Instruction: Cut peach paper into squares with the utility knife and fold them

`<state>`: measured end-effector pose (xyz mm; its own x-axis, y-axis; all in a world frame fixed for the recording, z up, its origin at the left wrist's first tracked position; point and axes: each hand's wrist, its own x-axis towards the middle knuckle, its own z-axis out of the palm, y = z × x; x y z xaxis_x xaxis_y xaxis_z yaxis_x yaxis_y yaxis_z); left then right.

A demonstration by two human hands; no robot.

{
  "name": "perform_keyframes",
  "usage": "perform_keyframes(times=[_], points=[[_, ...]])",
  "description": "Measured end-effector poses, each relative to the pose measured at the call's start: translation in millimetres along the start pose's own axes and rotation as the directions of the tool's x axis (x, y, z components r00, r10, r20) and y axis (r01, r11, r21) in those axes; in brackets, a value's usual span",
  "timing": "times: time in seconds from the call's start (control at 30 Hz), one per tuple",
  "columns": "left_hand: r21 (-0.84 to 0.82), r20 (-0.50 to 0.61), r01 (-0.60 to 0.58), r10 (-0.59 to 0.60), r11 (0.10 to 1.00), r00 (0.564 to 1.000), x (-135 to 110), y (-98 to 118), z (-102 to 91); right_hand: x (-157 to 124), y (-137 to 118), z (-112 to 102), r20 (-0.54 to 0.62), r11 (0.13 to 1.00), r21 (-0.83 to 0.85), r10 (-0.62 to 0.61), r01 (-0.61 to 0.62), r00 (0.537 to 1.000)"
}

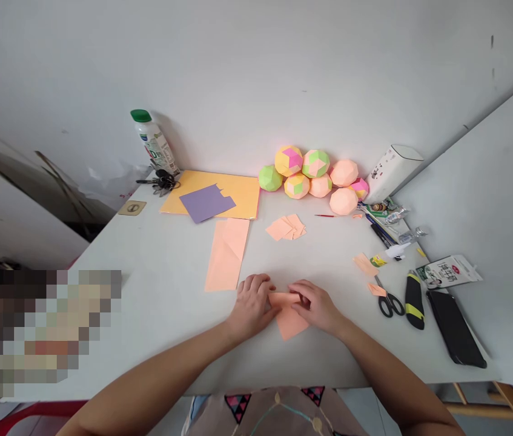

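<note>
A small peach paper square lies on the white table near its front edge, with its top edge folded over. My left hand presses on the paper's left side with fingers curled. My right hand pinches the folded top edge from the right. Both hands touch the paper. A longer peach sheet lies just behind and left of my left hand. A small pile of folded peach pieces sits further back.
Several paper balls are stacked against the wall. An orange sheet with purple paper, a bottle and keys are back left. Scissors, a utility knife, a black phone, pens and a white box are on the right.
</note>
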<state>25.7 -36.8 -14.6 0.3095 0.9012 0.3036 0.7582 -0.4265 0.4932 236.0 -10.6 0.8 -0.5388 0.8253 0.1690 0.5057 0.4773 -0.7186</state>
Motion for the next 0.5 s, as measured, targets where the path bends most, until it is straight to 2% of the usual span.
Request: perform_keyframes(times=[0.17, 0.27, 0.33, 0.4, 0.43, 0.5], points=[[-0.031, 0.001, -0.009, 0.009, 0.999, 1.000, 3.0, 0.1, -1.5, 2.4, -1.8, 2.8, -0.106, 0.984, 0.078, -0.154, 0.162, 0.982], [-0.171, 0.043, 0.013, -0.006, 0.985, 0.999, 8.0, 1.1, -6.7, 2.3, -3.6, 0.5, -0.122, 0.971, 0.106, -0.200, 0.213, 0.972], [-0.305, 0.093, 0.085, -0.059, 0.948, 0.994, 11.5, 0.2, -10.1, 1.2, -3.6, -3.3, -0.120, 0.971, 0.139, -0.177, 0.193, 0.977], [-0.479, 0.164, 0.221, -0.161, 0.850, 0.973, 14.2, -1.9, -12.8, -0.2, -2.0, -7.6, -0.127, 0.970, 0.175, -0.151, 0.172, 0.980], [-0.582, 0.209, 0.290, -0.206, 0.759, 0.956, 15.2, -3.1, -13.9, -0.7, -0.8, -9.6, -0.129, 0.967, 0.192, -0.142, 0.165, 0.981], [-0.767, 0.299, 0.386, -0.247, 0.513, 0.922, 16.8, -5.1, -16.1, -1.0, 2.2, -12.3, -0.136, 0.964, 0.209, -0.139, 0.166, 0.981]])
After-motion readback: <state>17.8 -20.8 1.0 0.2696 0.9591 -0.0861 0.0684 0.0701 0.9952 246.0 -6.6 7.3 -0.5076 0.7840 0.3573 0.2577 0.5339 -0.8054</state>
